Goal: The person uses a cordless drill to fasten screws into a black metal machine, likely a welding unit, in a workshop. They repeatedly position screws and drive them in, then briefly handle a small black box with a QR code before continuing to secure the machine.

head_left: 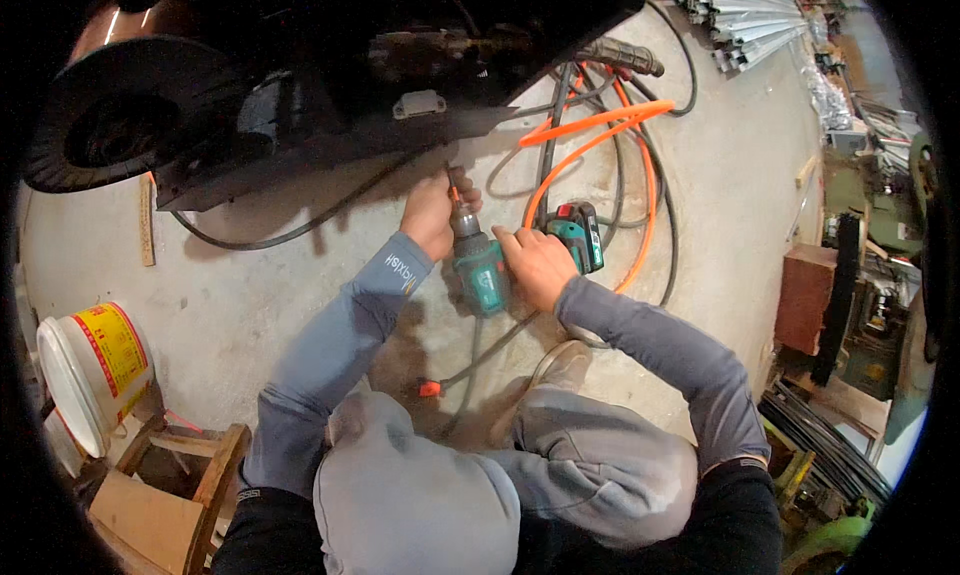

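A green cordless drill (482,272) lies sideways below the dark machine, its chuck pointing away from me. Around its handle my right hand (540,265) is closed, and the black, red and green battery (578,237) sticks out to the right of that hand. My left hand (432,213) is closed at the front of the chuck, its fingers round a thin bit (454,189) with an orange-red part. The bit's far end comes close to the lower edge of the black machine (330,155); whether it touches cannot be made out.
Orange hose (648,110) and black cables loop on the concrete floor to the right. An orange-red plug end (430,388) lies near my feet. At left stand a white bucket (70,385) and a wooden stool (225,465). Metal profiles (750,20) lie far right.
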The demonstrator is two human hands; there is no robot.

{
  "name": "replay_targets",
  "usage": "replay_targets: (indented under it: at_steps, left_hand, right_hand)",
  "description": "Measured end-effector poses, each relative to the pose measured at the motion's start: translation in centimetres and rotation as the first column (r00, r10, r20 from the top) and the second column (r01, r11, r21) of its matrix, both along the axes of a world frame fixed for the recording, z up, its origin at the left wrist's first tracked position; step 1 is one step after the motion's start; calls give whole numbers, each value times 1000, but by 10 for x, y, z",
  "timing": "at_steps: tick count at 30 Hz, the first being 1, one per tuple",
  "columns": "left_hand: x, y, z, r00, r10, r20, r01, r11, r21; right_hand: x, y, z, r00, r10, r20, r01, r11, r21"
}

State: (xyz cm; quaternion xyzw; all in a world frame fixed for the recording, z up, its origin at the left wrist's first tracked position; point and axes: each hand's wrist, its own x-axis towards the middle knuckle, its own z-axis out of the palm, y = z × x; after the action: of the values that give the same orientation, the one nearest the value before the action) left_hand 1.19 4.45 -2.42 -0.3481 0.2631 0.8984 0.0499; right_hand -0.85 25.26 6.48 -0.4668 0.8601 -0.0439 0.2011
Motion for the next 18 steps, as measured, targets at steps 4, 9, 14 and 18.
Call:
replay_targets:
  at_steps: [4, 9, 14, 18]
  left_hand:
    - [-15, 5, -3, 995, 96, 17, -92, 983, -162]
    - [-15, -2, -6, 998, 70, 0, -67, 962, -265]
    - [-23, -9, 11, 999, 41, -1, -39, 950, -309]
    - [-26, -13, 13, 998, 59, -36, -67, 963, -261]
  right_hand:
    - [-4, -3, -31, 1000, -9, -11, 9, 1000, 18]
    - [-11, -4, -41, 1000, 8, 27, -7, 999, -43]
    - [-14, -11, -39, 998, -43, 34, 45, 997, -61]
    - [-13, -16, -34, 998, -49, 46, 53, 996, -73]
